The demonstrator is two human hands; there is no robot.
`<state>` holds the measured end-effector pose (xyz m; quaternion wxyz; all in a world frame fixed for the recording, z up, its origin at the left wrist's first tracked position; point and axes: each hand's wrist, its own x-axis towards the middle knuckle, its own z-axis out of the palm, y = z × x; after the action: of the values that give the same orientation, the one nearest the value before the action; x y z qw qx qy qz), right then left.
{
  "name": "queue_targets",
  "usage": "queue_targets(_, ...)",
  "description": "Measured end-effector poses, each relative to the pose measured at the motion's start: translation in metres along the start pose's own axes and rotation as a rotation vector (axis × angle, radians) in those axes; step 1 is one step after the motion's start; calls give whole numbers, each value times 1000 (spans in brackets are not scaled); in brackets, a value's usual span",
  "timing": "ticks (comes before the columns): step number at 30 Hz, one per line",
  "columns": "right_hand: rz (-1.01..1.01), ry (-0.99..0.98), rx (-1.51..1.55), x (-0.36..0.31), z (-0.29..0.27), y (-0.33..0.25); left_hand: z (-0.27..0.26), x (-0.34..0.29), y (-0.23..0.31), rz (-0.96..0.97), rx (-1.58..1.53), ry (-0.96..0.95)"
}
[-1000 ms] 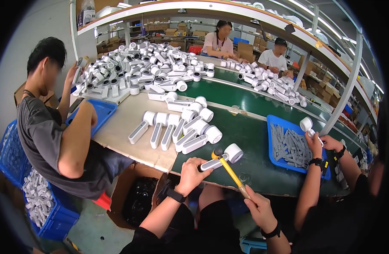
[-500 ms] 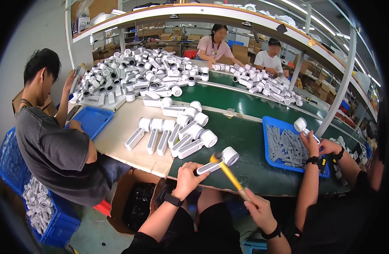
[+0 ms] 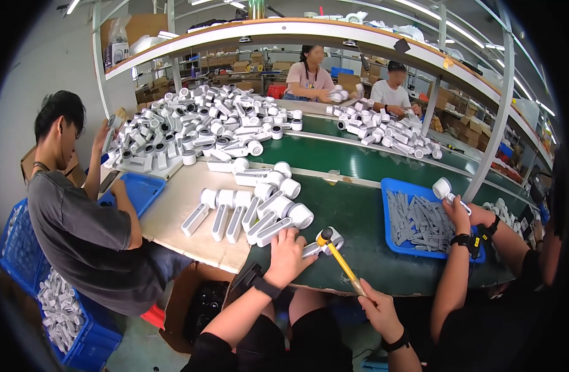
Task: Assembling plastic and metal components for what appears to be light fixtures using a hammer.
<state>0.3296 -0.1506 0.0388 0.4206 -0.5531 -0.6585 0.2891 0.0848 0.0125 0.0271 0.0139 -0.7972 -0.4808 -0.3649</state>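
Observation:
My left hand (image 3: 287,259) is closed around the handle of a white round-headed part (image 3: 336,240), holding it low over the green bench top. The fingers cover much of that handle. In my right hand (image 3: 382,311) is a hammer with a yellow handle (image 3: 345,266). Its dark-faced head (image 3: 325,235) is over the held part, between the handle and the round end; I cannot tell whether it touches. Just beyond my left hand, several similar white parts (image 3: 219,222) lie in a group, with grey strips along their handles.
A big heap of white parts (image 3: 204,118) fills the back left. To the right, a blue tray (image 3: 390,239) holds grey strips beside a co-worker's hands (image 3: 461,217). Another person (image 3: 80,204) sits at the left by a blue tray (image 3: 149,186). A shelf edge (image 3: 284,28) spans overhead.
My left hand has slid farther along the handle toward the round end. The hammer head has shifted slightly right and lower with the part. Across the bench, a co-worker has lifted white parts.

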Motion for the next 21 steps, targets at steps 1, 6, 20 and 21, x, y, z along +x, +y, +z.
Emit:
queue_targets(1,36,0,44,-1,-1,1,5,8,-6,124,136,51)
queue_targets(6,185,115,261,-3,-3,4,22,47,-50,108,112,-43)
queue_targets(20,248,121,813,42,-8,8,0,57,-83,49,180,8)
queue_targets(21,263,72,880,49,-8,2,2,57,-85,45,175,14)
